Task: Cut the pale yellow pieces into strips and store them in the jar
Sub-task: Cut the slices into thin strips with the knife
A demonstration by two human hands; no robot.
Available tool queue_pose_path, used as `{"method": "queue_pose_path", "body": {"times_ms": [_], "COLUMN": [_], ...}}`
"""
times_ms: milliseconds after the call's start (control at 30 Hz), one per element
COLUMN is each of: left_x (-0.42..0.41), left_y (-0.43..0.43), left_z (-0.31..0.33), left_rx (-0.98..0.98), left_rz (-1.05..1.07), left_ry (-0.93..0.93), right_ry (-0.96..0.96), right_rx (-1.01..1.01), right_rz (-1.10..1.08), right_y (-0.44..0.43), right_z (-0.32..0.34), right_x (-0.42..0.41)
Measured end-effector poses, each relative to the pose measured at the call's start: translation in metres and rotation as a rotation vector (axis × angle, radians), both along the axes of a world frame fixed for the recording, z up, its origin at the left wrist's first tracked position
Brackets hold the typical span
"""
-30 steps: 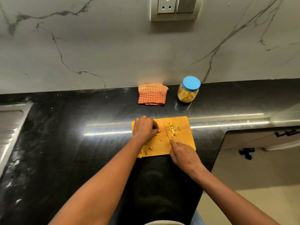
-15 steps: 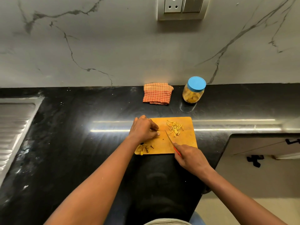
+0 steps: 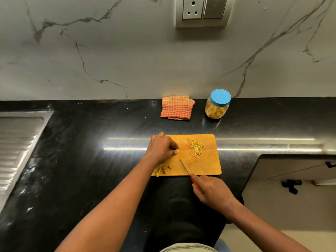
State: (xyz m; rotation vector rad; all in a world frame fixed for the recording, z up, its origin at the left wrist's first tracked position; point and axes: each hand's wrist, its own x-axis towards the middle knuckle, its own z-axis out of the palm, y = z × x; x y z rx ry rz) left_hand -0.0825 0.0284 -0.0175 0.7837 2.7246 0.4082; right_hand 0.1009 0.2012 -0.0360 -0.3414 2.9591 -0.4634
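Since a second ago, the right hand (image 3: 211, 190) has been drawn back from the strips (image 3: 196, 147) to the near edge of the cutting board (image 3: 209, 164). The knife (image 3: 185, 167) has been drawn back with it. The left hand (image 3: 161, 148) has been kept at the board's far left corner.

At the far edge of the black desk (image 3: 91, 160), against the marbled wall (image 3: 127, 60), a folded checked cloth (image 3: 176, 108) is laid. A jar (image 3: 217, 106) is stood just right of it, capped by a blue lid (image 3: 220, 97) and partly filled with yellow pieces. A steel drainboard (image 3: 16, 142) is set into the left edge, and a socket plate (image 3: 201, 10) is fixed to the wall. Trimmings (image 3: 161, 169) at the board's near left corner are partly covered by the left forearm.

A pale yellow piece (image 3: 176, 151) is pinched under the curled left fingertips. The red knife handle is gripped in the right hand, with the blade pointed at that piece but kept apart from it. The strips are heaped near the board's far right corner, well apart from both hands.
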Motion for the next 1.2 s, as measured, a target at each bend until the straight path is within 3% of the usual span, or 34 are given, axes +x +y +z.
{"method": "queue_pose_path", "body": {"times_ms": [167,400,633,1200], "left_x": [-0.001,0.001,0.004,0.014], "left_y": [0.001,0.003,0.005,0.012], "left_z": [-0.001,-0.004,-0.007,-0.018], "left_rx": [0.013,0.048,0.146,0.186], "left_rz": [-0.004,-0.022,0.051,0.080], "left_ry": [-0.028,-0.060,-0.142,-0.085], "right_ry": [0.027,0.021,0.041,0.015], "right_rx": [-0.013,-0.170,-0.158,-0.172], "right_rz": [0.101,-0.165,-0.285,-0.220], "right_y": [-0.008,0.008,0.018,-0.001], "right_z": [0.000,0.012,0.013,0.007], "right_x": [0.013,-0.016,-0.028,-0.023]}}
